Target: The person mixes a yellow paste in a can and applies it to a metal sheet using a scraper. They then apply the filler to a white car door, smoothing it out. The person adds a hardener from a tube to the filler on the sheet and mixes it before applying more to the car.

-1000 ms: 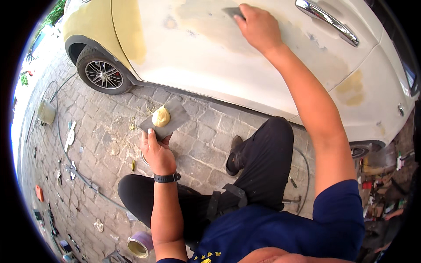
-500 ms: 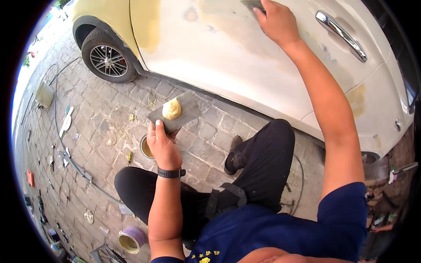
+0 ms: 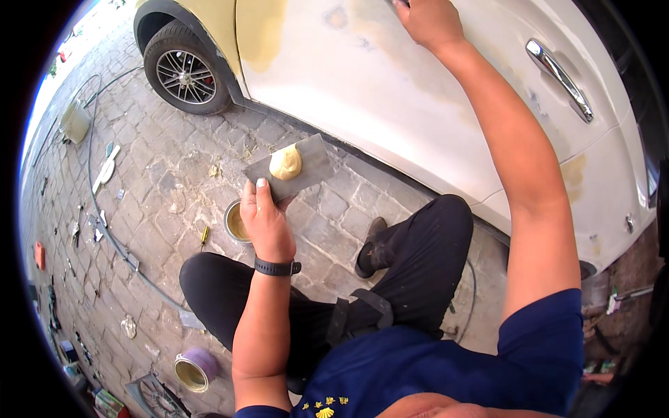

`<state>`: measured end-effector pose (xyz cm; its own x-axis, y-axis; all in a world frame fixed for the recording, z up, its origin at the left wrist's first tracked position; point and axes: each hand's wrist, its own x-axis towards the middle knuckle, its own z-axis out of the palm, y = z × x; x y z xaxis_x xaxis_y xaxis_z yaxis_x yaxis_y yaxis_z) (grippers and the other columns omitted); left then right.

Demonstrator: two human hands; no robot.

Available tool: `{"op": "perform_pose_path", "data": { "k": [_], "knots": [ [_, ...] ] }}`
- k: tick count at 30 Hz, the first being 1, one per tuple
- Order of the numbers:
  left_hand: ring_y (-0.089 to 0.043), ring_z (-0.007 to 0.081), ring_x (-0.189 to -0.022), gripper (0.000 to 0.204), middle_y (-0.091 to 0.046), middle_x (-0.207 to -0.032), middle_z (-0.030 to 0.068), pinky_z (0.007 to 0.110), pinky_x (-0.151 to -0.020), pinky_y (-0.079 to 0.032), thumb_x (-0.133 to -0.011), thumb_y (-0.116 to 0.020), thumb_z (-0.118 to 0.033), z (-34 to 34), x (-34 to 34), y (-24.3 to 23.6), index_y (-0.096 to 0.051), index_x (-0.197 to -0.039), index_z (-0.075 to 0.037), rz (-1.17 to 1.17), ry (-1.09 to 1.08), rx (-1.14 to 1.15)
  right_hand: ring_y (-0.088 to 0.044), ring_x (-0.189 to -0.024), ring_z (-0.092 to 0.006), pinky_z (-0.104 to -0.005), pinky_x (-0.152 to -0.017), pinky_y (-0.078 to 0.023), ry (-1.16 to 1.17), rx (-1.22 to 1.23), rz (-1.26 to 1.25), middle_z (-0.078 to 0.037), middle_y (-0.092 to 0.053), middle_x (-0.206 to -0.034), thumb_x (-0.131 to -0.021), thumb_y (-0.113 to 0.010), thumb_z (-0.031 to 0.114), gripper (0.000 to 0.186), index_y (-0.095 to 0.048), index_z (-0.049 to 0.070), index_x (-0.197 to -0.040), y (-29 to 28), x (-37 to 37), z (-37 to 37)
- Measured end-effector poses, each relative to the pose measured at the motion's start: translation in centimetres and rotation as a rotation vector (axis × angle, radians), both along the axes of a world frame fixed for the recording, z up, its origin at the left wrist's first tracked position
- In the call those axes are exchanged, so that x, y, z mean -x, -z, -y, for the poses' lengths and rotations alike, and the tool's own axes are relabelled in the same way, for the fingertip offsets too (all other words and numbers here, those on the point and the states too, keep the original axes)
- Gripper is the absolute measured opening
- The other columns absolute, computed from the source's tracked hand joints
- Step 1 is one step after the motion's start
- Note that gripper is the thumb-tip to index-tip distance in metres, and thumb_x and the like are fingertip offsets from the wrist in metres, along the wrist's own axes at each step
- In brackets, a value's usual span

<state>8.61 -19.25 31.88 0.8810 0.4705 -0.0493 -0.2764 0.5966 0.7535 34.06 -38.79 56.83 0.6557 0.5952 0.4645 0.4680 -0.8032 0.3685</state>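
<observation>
My left hand (image 3: 270,226) grips a flat grey metal plate (image 3: 315,161) by its near edge, thumb on top. On the plate sits a mound of pale yellow filler (image 3: 286,163). At the top of the view, my right hand (image 3: 431,26) is raised against the white car door (image 3: 348,90) and closed round a grey spreader, nearly all of it cut off by the picture's upper edge. The door carries yellowish and grey patches. Behind my left hand, an open tin (image 3: 235,224) with yellowish contents stands on the paving.
A car wheel (image 3: 186,76) is at the upper left. A chrome door handle (image 3: 559,78) juts out at the right. On the paving lie a hose (image 3: 150,283), a yellow screwdriver (image 3: 205,235) and scattered tools. A purple tin (image 3: 202,366) and a whitish bucket (image 3: 74,122) stand to the left.
The view has shifted, so the car sits further right and higher. My right hand and the spreader have moved up and slightly left, the spreader almost out of the picture. The left hand still holds the plate.
</observation>
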Motion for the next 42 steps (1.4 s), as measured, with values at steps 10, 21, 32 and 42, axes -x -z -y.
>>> {"op": "perform_pose_path", "data": {
  "k": [10, 21, 32, 42],
  "knots": [
    [-0.067, 0.0162, -0.106, 0.031, -0.067, -0.122, 0.0087, 0.033, -0.088, -0.06, -0.111, -0.046, -0.022, -0.1, 0.1, 0.0, -0.057, -0.13, 0.0, -0.037, 0.0, -0.021, -0.069, -0.093, -0.0439, -0.0538, -0.085, -0.055, 0.081, 0.122, -0.093, -0.025, -0.072, -0.096, -0.092, -0.068, 0.026, 0.026, -0.068, 0.002, -0.104, 0.4, -0.8, -1.2],
    [-0.067, 0.017, -0.108, 0.032, -0.066, -0.125, 0.0094, 0.034, -0.089, -0.06, -0.111, -0.046, -0.02, 0.4, 0.2, 0.1, -0.056, -0.133, 0.0, 0.022, 0.04, -0.008, -0.071, -0.084, -0.0342, -0.0494, -0.07, -0.057, 0.093, 0.019, -0.056, -0.015, -0.073, -0.098, -0.1, -0.06, 0.024, 0.017, -0.064, 0.009, -0.107, 4.7, -0.9, 0.4],
    [-0.068, 0.0208, -0.107, 0.031, -0.065, -0.123, 0.0116, 0.035, -0.087, -0.062, -0.11, -0.047, -0.02, 1.1, -0.6, 1.5, -0.054, -0.131, 0.001, -0.019, 0.046, 0.001, -0.069, -0.076, -0.0394, -0.0517, -0.063, -0.053, 0.097, 0.128, -0.115, -0.016, -0.07, -0.079, -0.098, -0.066, 0.032, 0.029, -0.058, 0.005, -0.09, 8.7, 1.4, 8.7],
    [-0.066, 0.0203, -0.109, 0.034, -0.064, -0.123, 0.0119, 0.036, -0.089, -0.059, -0.11, -0.05, -0.027, 1.3, -0.6, 1.2, -0.054, -0.129, 0.001, -0.034, 0.038, -0.054, -0.069, -0.072, -0.0397, -0.0465, -0.063, -0.054, 0.283, -0.422, 0.023, -0.016, -0.069, -0.075, -0.096, -0.072, 0.035, 0.035, -0.061, 0.002, -0.089, 10.2, 9.6, 18.7]
  ]
}}
